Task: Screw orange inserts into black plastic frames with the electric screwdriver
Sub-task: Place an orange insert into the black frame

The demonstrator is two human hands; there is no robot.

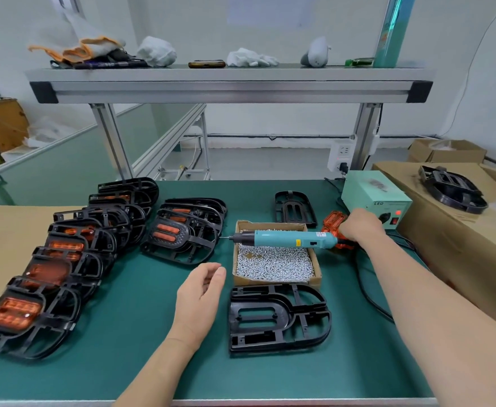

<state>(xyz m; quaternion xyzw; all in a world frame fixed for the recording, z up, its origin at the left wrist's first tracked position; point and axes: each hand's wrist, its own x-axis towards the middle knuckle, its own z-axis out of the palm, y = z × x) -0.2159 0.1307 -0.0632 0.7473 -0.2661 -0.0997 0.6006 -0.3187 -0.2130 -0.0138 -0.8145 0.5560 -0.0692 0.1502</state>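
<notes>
Nearest us, the left hand (201,292) hangs over the green surface (141,333), fingers loose and slightly spread, holding nothing. We read it as waiting to steady the work.

Just right of it an empty frame (279,318) lies flat on the surface with no insert in its slot. We judge it is the next piece, parked close so both hands reach it.

Just behind it sits the box of screws (317,270). The screwdriver (282,238) lies across the box's far half, bit pointing left, nobody holding it. We guess it is set there to free the right hand.

The right hand (358,226) is stretched out to the pile of orange inserts (333,221) by the screwdriver's cord end. It rests on the pile with its fingers hidden under the palm, so we cannot tell if it has gripped one.

To the left, finished frames (64,259) with inserts fitted overlap in a row, with a further stack (185,230) beside them, likely kept out of the work zone.

Farther back a second empty frame (295,210) lies near the power unit (373,201), which shows a red light. Far right, a carton (402,171) carries spare black frames (452,189), supply within reach. Above, a shelf (229,83) holds gloves and rags.
</notes>
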